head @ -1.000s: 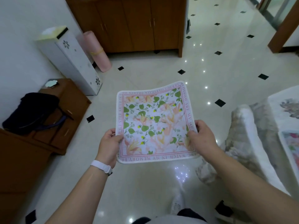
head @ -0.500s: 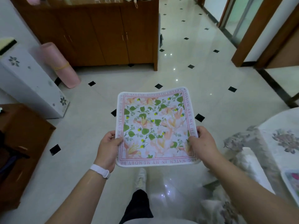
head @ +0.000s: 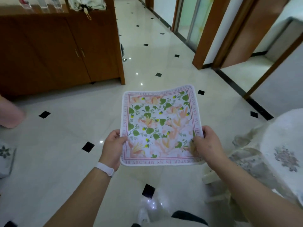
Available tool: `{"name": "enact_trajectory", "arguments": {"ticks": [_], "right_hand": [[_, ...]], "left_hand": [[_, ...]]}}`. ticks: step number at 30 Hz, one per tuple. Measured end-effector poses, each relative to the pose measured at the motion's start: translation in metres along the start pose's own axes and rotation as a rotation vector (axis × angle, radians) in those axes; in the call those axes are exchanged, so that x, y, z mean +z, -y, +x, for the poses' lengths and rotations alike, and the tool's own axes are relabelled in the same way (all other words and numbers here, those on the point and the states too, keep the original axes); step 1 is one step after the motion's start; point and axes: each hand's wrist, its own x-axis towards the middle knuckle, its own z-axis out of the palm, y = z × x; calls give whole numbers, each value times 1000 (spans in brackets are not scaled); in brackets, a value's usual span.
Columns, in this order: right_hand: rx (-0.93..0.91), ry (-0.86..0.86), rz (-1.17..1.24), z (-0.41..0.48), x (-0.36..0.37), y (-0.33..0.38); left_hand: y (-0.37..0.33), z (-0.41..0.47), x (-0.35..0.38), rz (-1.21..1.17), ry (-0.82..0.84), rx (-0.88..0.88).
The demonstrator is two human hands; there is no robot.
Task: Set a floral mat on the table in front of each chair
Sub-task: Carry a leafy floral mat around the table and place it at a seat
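Two hands carry one floral mat [head: 159, 126] flat and face-up above the tiled floor [head: 65, 128], held out in front of the body. The left hand [head: 113, 145] pinches the mat's near-left edge, thumb on top and fingers tucked beneath; the right hand [head: 205, 143] pinches the near-right edge the same way. Over the last second the view has swung rightward: the dark bag and low wooden stand on the left have gone from sight, the wooden cabinet [head: 65, 51] has slid to the far left, and the doorways on the far right have opened up. The cloth-covered table [head: 285, 145] has grown at the right edge, with a covered chair [head: 249, 158] just beside it. That suggests the person is turning toward the table, so this mat is likely close to being laid down; it is not yet over the tabletop.
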Motion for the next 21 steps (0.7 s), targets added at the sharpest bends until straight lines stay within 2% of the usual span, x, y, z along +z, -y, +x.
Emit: {"name": "enact_trajectory", "arguments": {"ticks": [10, 21], "right_hand": [[45, -61, 49, 102, 31, 25], [153, -80, 120, 277, 66, 50]], "left_hand": [[-40, 121, 39, 83, 91, -35], [-91, 281, 131, 295, 81, 8]]}}
